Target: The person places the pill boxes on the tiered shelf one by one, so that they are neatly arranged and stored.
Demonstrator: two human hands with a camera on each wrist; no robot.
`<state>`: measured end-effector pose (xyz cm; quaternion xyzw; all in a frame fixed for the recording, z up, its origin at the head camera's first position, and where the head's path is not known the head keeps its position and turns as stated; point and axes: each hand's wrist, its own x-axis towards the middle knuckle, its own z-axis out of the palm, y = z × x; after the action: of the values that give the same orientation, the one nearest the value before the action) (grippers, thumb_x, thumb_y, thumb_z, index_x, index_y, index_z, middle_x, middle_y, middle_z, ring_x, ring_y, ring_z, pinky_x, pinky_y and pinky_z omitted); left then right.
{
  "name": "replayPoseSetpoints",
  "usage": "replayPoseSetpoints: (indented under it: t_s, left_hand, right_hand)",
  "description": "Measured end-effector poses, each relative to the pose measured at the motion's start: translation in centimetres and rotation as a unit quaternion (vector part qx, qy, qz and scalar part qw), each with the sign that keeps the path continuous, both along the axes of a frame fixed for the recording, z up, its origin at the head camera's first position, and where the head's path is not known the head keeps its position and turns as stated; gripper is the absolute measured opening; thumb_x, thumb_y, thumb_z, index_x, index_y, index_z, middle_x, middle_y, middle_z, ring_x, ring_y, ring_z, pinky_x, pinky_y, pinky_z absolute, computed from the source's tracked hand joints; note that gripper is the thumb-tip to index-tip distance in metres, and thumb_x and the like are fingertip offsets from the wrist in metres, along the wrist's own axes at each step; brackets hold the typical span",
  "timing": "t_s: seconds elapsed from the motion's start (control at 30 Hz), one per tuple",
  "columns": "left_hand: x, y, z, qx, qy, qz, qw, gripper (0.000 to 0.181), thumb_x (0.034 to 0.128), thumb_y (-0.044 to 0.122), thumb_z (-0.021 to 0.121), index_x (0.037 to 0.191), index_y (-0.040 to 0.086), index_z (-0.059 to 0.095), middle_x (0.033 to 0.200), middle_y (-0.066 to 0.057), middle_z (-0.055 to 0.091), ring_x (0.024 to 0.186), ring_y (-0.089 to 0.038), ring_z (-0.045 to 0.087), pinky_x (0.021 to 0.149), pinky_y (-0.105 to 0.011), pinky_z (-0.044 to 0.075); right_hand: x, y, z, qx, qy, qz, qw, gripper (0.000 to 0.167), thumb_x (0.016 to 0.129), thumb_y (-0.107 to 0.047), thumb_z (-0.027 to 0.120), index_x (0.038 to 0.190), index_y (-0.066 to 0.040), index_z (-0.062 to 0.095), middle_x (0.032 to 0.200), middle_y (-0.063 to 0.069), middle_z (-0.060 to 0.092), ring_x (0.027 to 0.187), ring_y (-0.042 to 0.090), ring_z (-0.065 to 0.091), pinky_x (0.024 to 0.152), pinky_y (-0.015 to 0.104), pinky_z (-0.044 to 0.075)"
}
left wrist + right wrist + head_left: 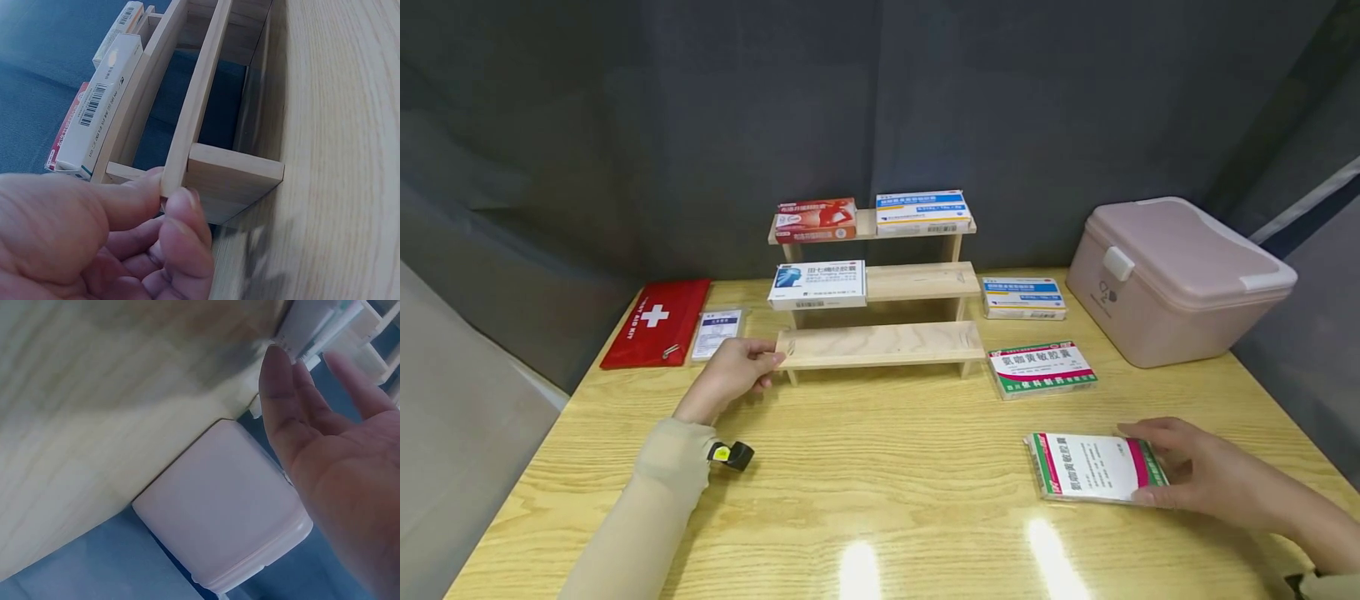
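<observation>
My left hand (735,372) pinches the left end of the lowest board of a three-step wooden rack (880,343); the left wrist view shows thumb and fingertips on that board's end (177,169). At the right, my right hand (1206,475) holds a white, green and magenta medicine box (1093,468) by its right end, thumb on the near edge and fingers on the far one. A matching medicine box (1043,369) lies farther back, beside the rack. The right wrist view shows the fingers (281,394) at a blurred box end.
A red box (816,219) and a blue-white box (923,212) sit on the top step, a white box (817,284) on the middle one. Another blue-white box (1024,298) stands near a pink lidded case (1180,283). Left lie a red first-aid pouch (658,325) and small packet (717,334).
</observation>
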<state>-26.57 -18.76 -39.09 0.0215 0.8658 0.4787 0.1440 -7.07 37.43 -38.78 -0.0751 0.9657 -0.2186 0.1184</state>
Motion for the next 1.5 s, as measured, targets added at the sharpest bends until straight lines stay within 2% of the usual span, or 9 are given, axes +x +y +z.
replayPoseSetpoints:
  t_s: [0.27,0.63,0.83,1.03,1.5]
  left_hand:
    - [-0.1,0.0,-0.1,-0.003,0.008,-0.001,1.0000,0.034,0.0988,0.019,0.063,0.127,0.000,0.062,0.095,-0.020,0.064,0.070,-0.020,0.057,0.063,-0.030,0.049]
    - [-0.1,0.0,-0.1,0.005,0.008,-0.002,1.0000,0.035,0.0988,0.019,0.063,0.128,-0.001,0.061,0.102,-0.021,0.063,0.071,-0.020,0.058,0.064,-0.028,0.051]
    - [-0.2,0.0,-0.2,0.008,0.008,-0.002,0.9999,0.035,0.0984,0.019,0.064,0.128,0.000,0.062,0.099,-0.021,0.063,0.070,-0.020,0.058,0.064,-0.028,0.051]
    - [-0.2,0.0,-0.3,0.008,0.008,-0.001,0.9999,0.035,0.0980,0.018,0.064,0.127,0.000,0.062,0.098,-0.020,0.063,0.069,-0.020,0.058,0.062,-0.028,0.051]
    - [-0.1,0.0,-0.2,0.004,0.009,-0.002,0.9999,0.032,0.0985,0.019,0.064,0.124,0.001,0.063,0.095,-0.020,0.063,0.069,-0.020,0.057,0.064,-0.030,0.050]
  right_hand:
    - [0.4,-0.6,-1.2,0.035,0.015,-0.004,0.9993,0.095,0.066,-0.056,0.085,0.140,-0.007,0.054,0.134,0.026,0.047,0.115,0.046,0.049,0.087,0.062,0.046]
    - [0.4,-0.8,-1.9,0.044,0.037,-0.004,0.9984,0.094,0.066,-0.051,0.087,0.139,-0.002,0.054,0.130,0.023,0.049,0.112,0.044,0.051,0.087,0.062,0.045]
    - [0.5,-0.9,-2.0,0.046,0.064,0.012,0.9968,0.090,0.065,-0.047,0.090,0.135,-0.002,0.057,0.126,0.021,0.051,0.109,0.041,0.055,0.087,0.060,0.046]
    - [0.4,-0.9,-2.0,0.042,0.069,0.014,0.9966,0.089,0.064,-0.042,0.092,0.134,-0.001,0.057,0.126,0.022,0.051,0.109,0.043,0.054,0.086,0.061,0.046]
    - [0.1,-1.1,-1.6,0.062,0.092,0.020,0.9936,0.091,0.059,-0.049,0.092,0.129,0.000,0.062,0.120,0.021,0.056,0.102,0.037,0.059,0.084,0.058,0.050]
